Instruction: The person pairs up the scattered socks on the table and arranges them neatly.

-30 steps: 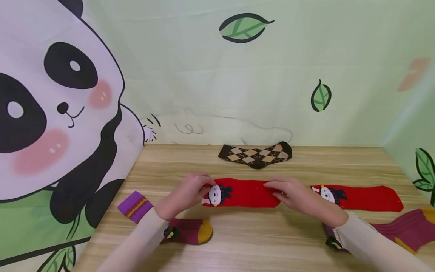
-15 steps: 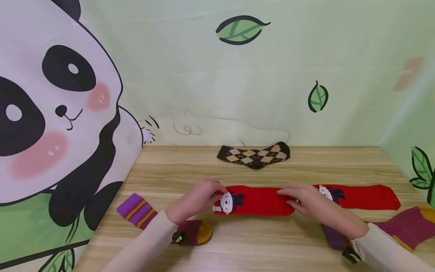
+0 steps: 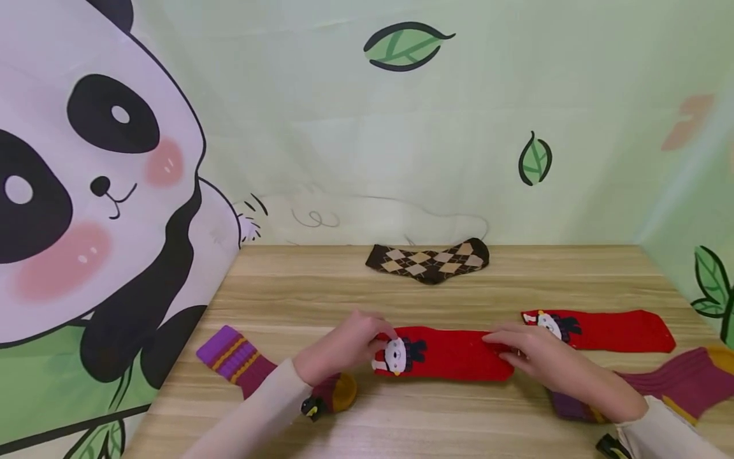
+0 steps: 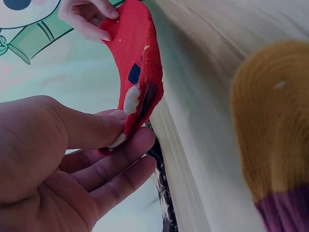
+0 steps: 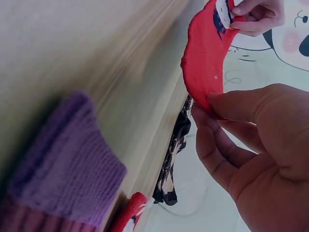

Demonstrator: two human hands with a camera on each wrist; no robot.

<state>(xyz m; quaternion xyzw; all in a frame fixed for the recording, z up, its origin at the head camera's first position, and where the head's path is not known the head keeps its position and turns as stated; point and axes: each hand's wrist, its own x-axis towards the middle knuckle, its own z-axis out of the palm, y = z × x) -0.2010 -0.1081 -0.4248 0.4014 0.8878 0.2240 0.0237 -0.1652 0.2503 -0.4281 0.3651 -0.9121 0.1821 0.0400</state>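
Note:
A red sock [image 3: 453, 354] with a white animal face is stretched out sideways between my hands, raised off the table. My left hand [image 3: 355, 344] pinches its cuff end between thumb and fingers; the left wrist view shows the cuff opening [image 4: 150, 99] beside the fingertips. At the toe end, my right hand [image 3: 545, 357] pinches the fabric, thumb on one face in the right wrist view. A matching red sock [image 3: 625, 331] lies flat just beyond my right hand. Part of the held sock's cuff is hidden behind the left fingers.
A brown argyle sock [image 3: 427, 262] lies at the back of the wooden table [image 3: 287, 280]. One purple-and-maroon sock [image 3: 229, 357] with a mustard toe lies under my left forearm. Its lookalike [image 3: 671, 379] lies partly under my right forearm. A printed panda backdrop [image 3: 344, 127] stands behind.
Both hands have carried the stretched red sock rightward and nearer to me, with both pinches kept. The other socks stay where they were; the head view has shifted slightly.

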